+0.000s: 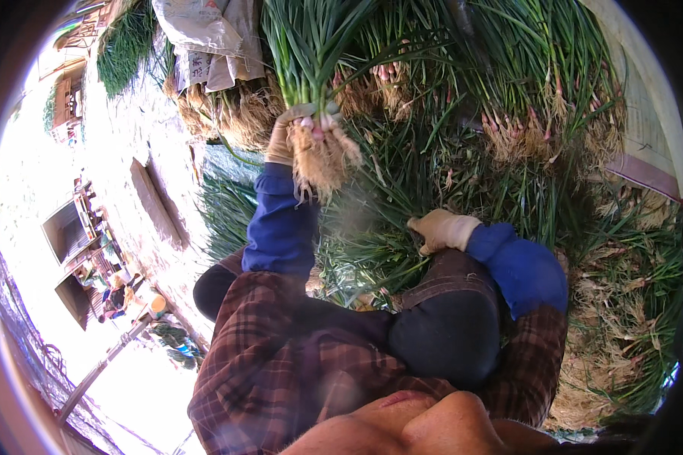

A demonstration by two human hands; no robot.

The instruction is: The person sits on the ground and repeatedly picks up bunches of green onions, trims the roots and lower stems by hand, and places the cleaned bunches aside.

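Note:
My left hand (283, 135), in a tan glove, is raised in front of me and closed around a bunch of green garlic (319, 128). The bunch's leaves point away from me, while its pinkish bulbs and long pale roots hang towards me. My right hand (441, 229), gloved as well, rests low by my right knee, over loose green leaves (381, 239). Its fingers are partly bent at the leaves, and whether they grip any is not clear. Blue sleeve covers (282, 222) reach over both forearms.
More garlic bunches (523, 119) lie ahead and to the right. A white woven sack (205, 34) covers part of a root pile (245, 116) at front left. Rooty trimmings (609, 318) spread on my right. A wooden plank (156, 202) lies on the bright ground at left.

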